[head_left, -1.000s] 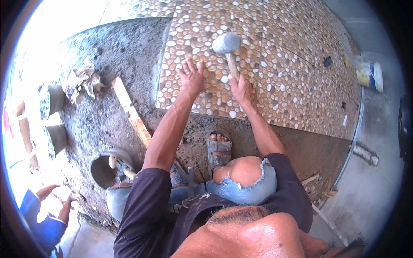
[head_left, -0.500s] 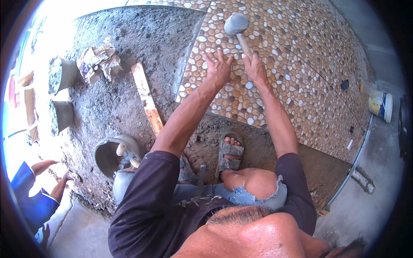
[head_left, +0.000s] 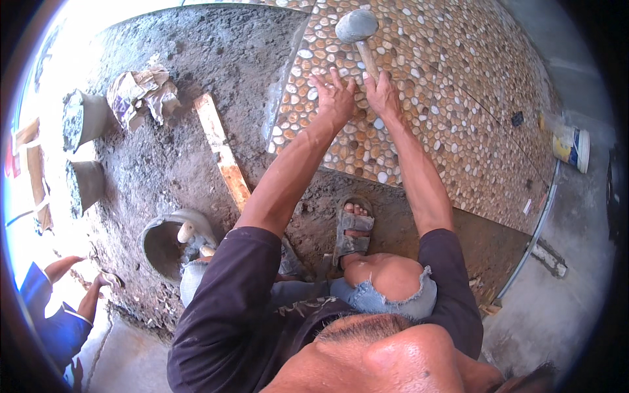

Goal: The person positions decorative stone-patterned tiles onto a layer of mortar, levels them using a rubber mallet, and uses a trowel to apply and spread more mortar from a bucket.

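My right hand [head_left: 384, 98] is closed round the wooden handle of a rubber mallet [head_left: 357, 26]. The mallet's grey, rounded head is out beyond my fingers, over the far part of the tile; whether it touches cannot be told. Just to the left, my left hand [head_left: 336, 101] has its fingers spread over the same pebble-patterned tile [head_left: 367, 150], close to its left edge. Brown, orange and white stones make up the tile's surface. Along that edge lies rough grey mortar [head_left: 223, 49].
A narrow wooden board [head_left: 221, 149] lies on the mortar left of my arm. Beyond it are crumpled paper [head_left: 143, 95] and two mortar-crusted buckets [head_left: 92, 121]. A bucket [head_left: 196, 219] with a tool stands by my knee. A white-and-yellow pail [head_left: 572, 148] is right; another person [head_left: 56, 321] is left.
The mallet's head has shifted slightly up and to the left, along with my right hand. My left hand stays spread over the tile. The view has turned a little.
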### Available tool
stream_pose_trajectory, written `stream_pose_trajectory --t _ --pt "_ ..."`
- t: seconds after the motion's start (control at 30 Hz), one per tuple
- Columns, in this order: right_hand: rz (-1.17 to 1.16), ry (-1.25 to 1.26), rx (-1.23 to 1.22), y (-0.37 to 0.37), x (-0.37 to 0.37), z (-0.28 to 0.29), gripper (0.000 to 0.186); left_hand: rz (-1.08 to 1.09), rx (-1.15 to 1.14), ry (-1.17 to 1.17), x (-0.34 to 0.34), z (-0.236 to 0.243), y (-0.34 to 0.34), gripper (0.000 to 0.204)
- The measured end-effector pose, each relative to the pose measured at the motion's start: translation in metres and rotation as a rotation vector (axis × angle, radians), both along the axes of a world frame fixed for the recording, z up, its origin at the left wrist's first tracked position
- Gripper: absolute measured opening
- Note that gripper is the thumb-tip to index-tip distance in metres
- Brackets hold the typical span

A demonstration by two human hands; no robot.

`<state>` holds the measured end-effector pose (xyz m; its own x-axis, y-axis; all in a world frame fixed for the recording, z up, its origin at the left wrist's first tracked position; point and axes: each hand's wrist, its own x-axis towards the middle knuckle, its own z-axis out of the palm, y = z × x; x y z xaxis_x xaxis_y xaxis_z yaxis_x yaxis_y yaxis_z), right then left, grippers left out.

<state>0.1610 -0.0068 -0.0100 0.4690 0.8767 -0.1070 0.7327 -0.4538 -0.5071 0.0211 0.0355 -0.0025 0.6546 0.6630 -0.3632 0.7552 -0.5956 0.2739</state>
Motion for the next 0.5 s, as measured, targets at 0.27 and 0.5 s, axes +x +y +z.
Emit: stream_pose_trajectory --t 0.27,0.5 --pt "0.051 0.037 -0.024 0.011 -0.016 -0.001 0.056 0.007 0.026 0.019 -0.007 -0.007 0.001 0.061" --pt "0.048 0.019 0.007 0.010 -0.013 -0.007 0.054 0.000 0.046 -0.027 -0.003 -0.007 0.000 0.060"
